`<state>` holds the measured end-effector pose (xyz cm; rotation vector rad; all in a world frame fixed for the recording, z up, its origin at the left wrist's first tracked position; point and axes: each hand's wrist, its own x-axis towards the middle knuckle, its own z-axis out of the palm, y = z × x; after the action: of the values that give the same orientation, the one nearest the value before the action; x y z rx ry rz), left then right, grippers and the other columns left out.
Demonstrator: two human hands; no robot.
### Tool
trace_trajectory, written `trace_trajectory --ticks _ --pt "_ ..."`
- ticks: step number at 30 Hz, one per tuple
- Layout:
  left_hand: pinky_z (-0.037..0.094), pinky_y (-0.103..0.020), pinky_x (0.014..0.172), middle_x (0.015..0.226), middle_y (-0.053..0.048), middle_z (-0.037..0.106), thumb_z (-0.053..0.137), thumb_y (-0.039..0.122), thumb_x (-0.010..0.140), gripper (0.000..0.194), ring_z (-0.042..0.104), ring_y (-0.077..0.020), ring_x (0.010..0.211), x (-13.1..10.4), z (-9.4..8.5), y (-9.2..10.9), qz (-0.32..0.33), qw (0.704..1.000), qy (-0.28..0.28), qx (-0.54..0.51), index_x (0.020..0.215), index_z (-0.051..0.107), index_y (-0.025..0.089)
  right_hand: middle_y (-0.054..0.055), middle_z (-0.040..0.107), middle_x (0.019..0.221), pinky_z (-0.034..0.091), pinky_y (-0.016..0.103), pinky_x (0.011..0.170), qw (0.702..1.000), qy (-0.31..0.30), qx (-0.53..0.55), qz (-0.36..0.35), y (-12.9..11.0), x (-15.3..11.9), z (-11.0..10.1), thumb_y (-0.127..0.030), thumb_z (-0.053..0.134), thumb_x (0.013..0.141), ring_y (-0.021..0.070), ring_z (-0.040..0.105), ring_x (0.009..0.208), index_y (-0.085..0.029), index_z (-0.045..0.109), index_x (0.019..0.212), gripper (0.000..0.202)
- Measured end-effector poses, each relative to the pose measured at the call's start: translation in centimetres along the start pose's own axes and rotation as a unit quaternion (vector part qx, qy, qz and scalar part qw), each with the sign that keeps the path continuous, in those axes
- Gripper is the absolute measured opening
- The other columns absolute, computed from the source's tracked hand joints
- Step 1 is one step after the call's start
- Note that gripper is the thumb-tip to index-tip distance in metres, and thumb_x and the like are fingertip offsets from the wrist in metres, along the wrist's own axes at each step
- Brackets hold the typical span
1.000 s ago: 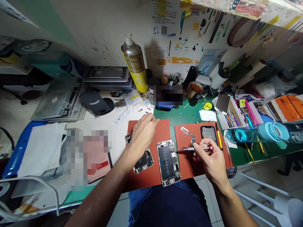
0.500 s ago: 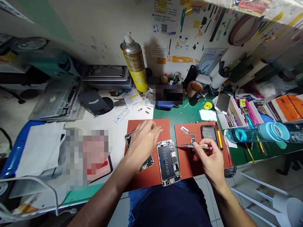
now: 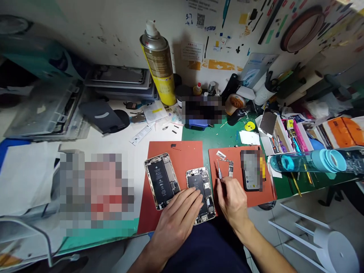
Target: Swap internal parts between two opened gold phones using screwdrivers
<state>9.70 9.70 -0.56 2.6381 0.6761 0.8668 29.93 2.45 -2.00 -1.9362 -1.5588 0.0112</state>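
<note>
My left hand (image 3: 182, 210) lies flat with fingers stretched out over the lower left of an opened phone (image 3: 203, 175), its battery and inner parts bare. Left of that hand, a second opened phone (image 3: 159, 176) rests tilted on the brown mat (image 3: 190, 151). A small dark part (image 3: 173, 145) with a thin strand sits near the mat's top edge. In my right hand (image 3: 234, 197), closed fingers grip a slim screwdriver (image 3: 219, 171), its thin shaft pointing away from me. Just beyond that hand are a small circuit board (image 3: 230, 169) and a little white label (image 3: 221, 154) on the second brown mat (image 3: 212, 159).
A lit phone (image 3: 251, 174) lies on the right mat. Farther right are a blue water bottle (image 3: 298, 162) and tool boxes (image 3: 284, 146). At the back stand a yellow spray can (image 3: 162, 76) and a black phone stand (image 3: 99, 117). A white chair (image 3: 327, 242) is below right.
My left hand has moved down and right from the left phone to the right one, uncovering the left phone and the small dark part. My right hand moved left, turning the screwdriver to point away.
</note>
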Motion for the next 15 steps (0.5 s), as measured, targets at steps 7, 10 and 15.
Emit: trace_trajectory --ticks 7,10,15 --pt "0.062 -0.048 0.115 0.127 -0.012 0.081 0.072 0.002 0.098 0.031 0.074 -0.0293 0.128 -1.4 1.7 -0.6 0.033 0.999 0.025 -0.022 0.129 0.074 0.006 0.009 0.073 0.098 0.059 0.041 0.082 0.997 -0.06 0.037 0.001 -0.2 3.1 -1.4 -0.014 0.059 0.11 0.0251 0.069 0.09 -0.025 0.071 0.111 0.016" --pt "0.064 -0.049 0.113 0.126 -0.013 0.081 0.073 0.003 0.098 0.029 0.075 -0.0304 0.127 -1.6 1.9 -0.6 0.033 0.999 0.024 -0.022 0.127 0.075 0.006 0.008 0.073 0.102 0.061 0.042 0.087 0.989 -0.111 0.098 -0.012 0.0 5.5 -1.3 -0.017 0.06 0.11 0.0257 0.071 0.096 -0.025 0.073 0.117 0.017" --pt "0.064 -0.047 0.113 0.125 -0.013 0.082 0.074 0.006 0.098 0.028 0.076 -0.0295 0.126 -1.7 1.8 -0.5 0.026 0.999 0.031 -0.021 0.125 0.076 0.009 0.009 0.073 0.103 0.059 0.044 0.088 0.979 -0.171 0.103 -0.042 0.6 7.8 0.0 -0.018 0.057 0.112 0.026 0.069 0.096 -0.025 0.076 0.114 0.02"
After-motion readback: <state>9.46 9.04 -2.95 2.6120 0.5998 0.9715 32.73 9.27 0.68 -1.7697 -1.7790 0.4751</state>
